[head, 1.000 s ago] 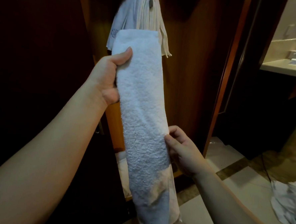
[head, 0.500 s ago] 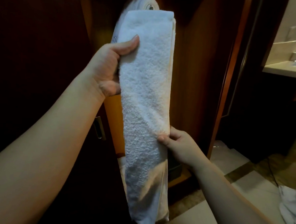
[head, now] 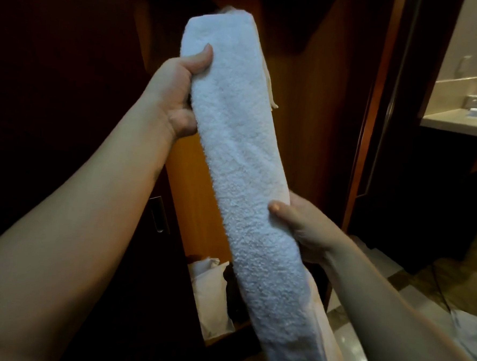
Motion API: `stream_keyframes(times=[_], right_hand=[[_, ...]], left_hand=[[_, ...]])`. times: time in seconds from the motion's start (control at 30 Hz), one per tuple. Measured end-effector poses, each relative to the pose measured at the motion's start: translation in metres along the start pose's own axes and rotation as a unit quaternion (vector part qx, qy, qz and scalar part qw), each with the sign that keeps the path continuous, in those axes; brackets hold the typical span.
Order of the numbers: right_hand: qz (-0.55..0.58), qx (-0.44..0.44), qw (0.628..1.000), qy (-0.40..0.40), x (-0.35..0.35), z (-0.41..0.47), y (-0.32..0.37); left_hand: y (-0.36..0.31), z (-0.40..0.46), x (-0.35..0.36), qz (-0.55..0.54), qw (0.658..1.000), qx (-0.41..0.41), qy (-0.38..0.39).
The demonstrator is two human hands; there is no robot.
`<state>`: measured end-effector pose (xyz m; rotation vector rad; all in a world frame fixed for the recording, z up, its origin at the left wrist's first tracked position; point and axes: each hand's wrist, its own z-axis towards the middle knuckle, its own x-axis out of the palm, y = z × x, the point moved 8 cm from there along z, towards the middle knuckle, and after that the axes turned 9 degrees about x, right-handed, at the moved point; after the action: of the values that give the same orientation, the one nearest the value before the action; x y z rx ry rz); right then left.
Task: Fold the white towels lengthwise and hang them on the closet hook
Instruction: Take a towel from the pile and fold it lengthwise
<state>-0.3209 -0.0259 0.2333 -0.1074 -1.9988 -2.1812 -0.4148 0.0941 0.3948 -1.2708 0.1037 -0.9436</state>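
A white towel [head: 241, 158], folded into a long narrow strip, hangs upright in front of the open closet. My left hand [head: 175, 95] grips its left edge near the top, thumb across the front. My right hand [head: 304, 229] pinches its right edge lower down, thumb on the front. The raised towel hides the closet hook and most of the towels hanging there; only a thin strip of them [head: 269, 84] shows behind its right edge.
A dark closet door with a metal handle [head: 157, 214] stands at the left. A white bag [head: 211, 290] sits on the closet floor. A bathroom counter [head: 458, 124] is at the right, and white cloth [head: 471, 328] lies on the tiled floor.
Both hands have lifted the folded towel higher and nearer the hook. It now covers the hanging towels that showed above it before.
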Motion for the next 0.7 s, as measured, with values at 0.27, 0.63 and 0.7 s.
stream_keyframes(times=[0.27,0.63,0.7], right_hand=[[-0.083,0.195,0.972,0.105,-0.018,-0.004,-0.040],[0.093,0.198,0.966,0.135,0.002,-0.012,-0.067],[0.078,0.197,0.971,0.111,0.001,-0.005,-0.061]], left_hand=[[0.059,0.020,-0.014,0.093,0.987,-0.100,-0.088],[0.128,0.055,-0.076,0.158,0.962,-0.158,-0.153],[0.148,0.055,-0.090,0.197,0.956,-0.184,-0.114]])
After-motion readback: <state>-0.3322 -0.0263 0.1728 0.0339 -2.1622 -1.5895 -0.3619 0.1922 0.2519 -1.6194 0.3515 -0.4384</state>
